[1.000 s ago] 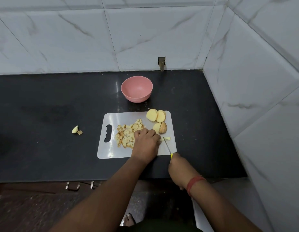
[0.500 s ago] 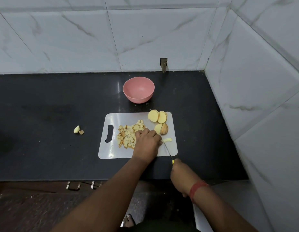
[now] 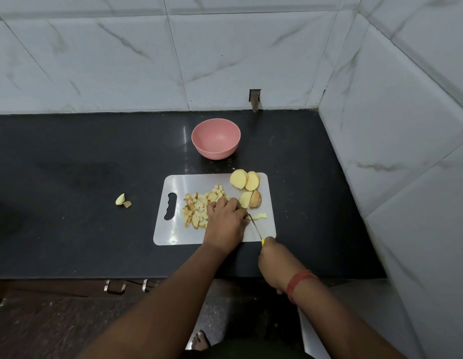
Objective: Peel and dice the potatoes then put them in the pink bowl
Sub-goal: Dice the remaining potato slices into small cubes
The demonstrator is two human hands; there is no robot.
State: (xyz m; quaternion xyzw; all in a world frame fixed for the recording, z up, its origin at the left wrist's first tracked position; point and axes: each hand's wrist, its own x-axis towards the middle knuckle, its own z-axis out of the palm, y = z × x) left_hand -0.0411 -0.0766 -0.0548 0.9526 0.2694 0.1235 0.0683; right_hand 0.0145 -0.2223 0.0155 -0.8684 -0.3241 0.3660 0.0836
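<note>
Two hands on cutting board (image 3: 173, 182): left hand (image 3: 225, 218) curled, pinning potato strip (image 3: 259, 216); right hand (image 3: 273, 260) gripping knife (image 3: 255, 228); fingertips best tucked, cuts even.

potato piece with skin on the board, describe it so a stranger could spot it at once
Find the white board in front of the pink bowl. Near its right edge, below two pale slices, lies a chunk. Only it shows brown skin on its right side.

Bare counter (image 3: 70, 177) left of the board (image 3: 173, 185); tiled wall (image 3: 393, 151) crowds its right.
</note>
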